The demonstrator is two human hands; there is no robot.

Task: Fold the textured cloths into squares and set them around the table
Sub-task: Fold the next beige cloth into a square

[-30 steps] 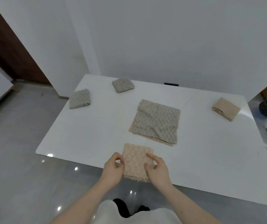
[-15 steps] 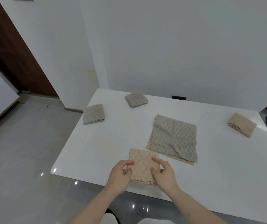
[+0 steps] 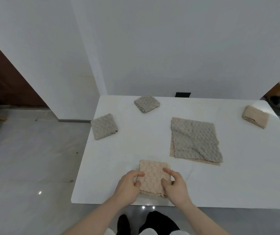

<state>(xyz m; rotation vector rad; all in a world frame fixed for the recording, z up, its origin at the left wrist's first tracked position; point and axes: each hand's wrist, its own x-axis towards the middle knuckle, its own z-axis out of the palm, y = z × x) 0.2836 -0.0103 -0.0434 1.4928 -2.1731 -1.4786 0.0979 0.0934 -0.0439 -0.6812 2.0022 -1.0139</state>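
Cloths (image 3: 154, 178) on white table (image 3: 237, 175)

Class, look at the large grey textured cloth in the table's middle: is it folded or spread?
Spread. The large grey textured cloth lies open, single-layered and rumpled, over a beige cloth.
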